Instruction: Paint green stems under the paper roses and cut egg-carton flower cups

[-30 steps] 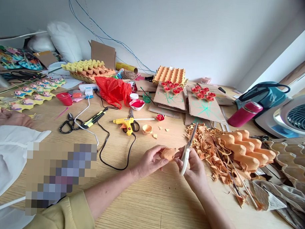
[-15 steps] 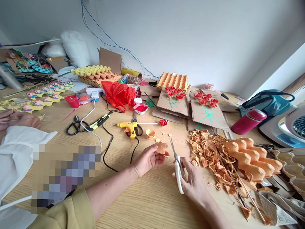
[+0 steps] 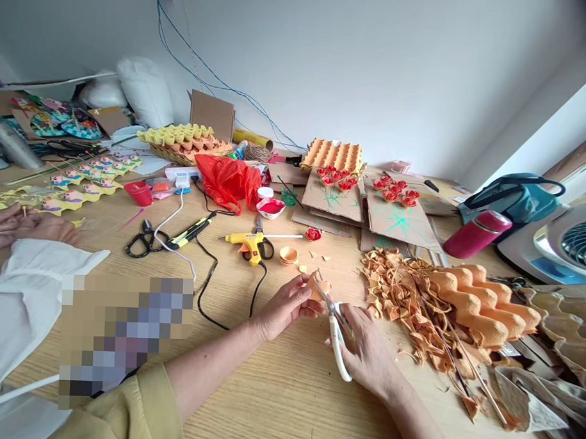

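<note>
At far left, a co-worker's hands [image 3: 47, 227] meet near yellow carton strips [image 3: 82, 202]; one appears to hold a small stick. Rightward, a glue gun [image 3: 251, 243] lies on its side on the desk [image 3: 249, 384], presumably parked within reach but clear of the work. Beside it stand small orange cups [image 3: 288, 256], probably nested to save room.

At centre, the left hand [image 3: 287, 302] pinches an orange carton piece [image 3: 314, 287] above the desk, thumb against fingers, likely to steady it for the blades. White-handled scissors [image 3: 336, 342] meet the piece; whether they bite through cannot be told. The right hand [image 3: 368, 347] is closed around their handles, blades directed away from the wearer.

Farther right, scraps [image 3: 384, 283] form a heap, apparently gathered aside to free working space. An orange egg carton [image 3: 477, 303] lies against it.
</note>
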Demonstrator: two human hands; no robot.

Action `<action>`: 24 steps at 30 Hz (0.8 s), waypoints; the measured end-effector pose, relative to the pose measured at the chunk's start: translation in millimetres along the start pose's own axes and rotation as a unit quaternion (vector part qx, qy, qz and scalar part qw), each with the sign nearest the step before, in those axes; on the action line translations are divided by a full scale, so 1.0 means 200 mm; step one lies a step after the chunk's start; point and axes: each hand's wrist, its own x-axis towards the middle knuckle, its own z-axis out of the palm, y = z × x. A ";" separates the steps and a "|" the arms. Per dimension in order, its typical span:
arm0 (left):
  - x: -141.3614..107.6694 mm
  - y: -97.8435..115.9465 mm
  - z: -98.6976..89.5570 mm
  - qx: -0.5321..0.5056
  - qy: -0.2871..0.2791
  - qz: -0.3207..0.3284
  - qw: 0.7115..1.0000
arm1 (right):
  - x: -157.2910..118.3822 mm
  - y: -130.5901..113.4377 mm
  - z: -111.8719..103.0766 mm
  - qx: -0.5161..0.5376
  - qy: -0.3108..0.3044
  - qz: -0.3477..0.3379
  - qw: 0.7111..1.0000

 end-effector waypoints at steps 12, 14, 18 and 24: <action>0.00 -0.02 -0.02 0.049 -0.020 0.000 0.999 | 0.00 0.00 -0.02 -0.012 0.014 -0.030 0.999; 0.00 -0.01 -0.02 0.048 -0.017 0.001 0.999 | 0.00 0.00 -0.03 -0.006 0.012 -0.031 0.999; 0.00 -0.01 -0.01 0.041 0.001 0.010 0.999 | -0.01 0.01 -0.03 -0.003 0.019 -0.030 0.999; 0.00 0.00 -0.02 0.022 -0.013 0.011 1.000 | -0.02 0.00 -0.03 0.001 0.026 -0.037 0.999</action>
